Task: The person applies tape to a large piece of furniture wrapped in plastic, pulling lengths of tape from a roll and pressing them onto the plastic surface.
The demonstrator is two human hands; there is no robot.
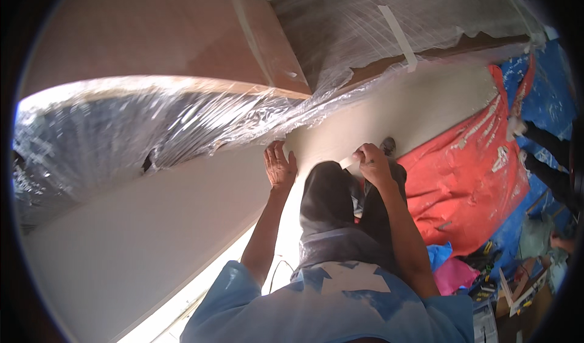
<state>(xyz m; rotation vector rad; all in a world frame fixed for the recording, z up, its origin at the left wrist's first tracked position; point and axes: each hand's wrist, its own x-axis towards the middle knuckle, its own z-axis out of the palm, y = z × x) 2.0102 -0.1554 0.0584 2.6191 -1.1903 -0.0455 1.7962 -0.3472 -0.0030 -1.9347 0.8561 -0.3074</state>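
Note:
My left hand (281, 166) lies with its fingers stretched out at the lower edge of a clear plastic sheet (237, 121), beside a long pale panel (146, 227). Between thumb and fingers, my right hand (373, 162) pinches a short pale strip of tape (348, 161) above my knees. The sheet hangs in shiny wrinkles from a brown wooden board (164, 38). A similar pale tape strip (398, 37) is stuck across the plastic over a dark surface farther back.
A red sheet (468, 172) spreads on the right, over a blue tarp (550, 87). Another person's dark-clothed legs (550, 166) are at the right edge. Tools and scraps (486, 264), with a pink bag (455, 275), lie at lower right. A cable (277, 270) runs by my left side.

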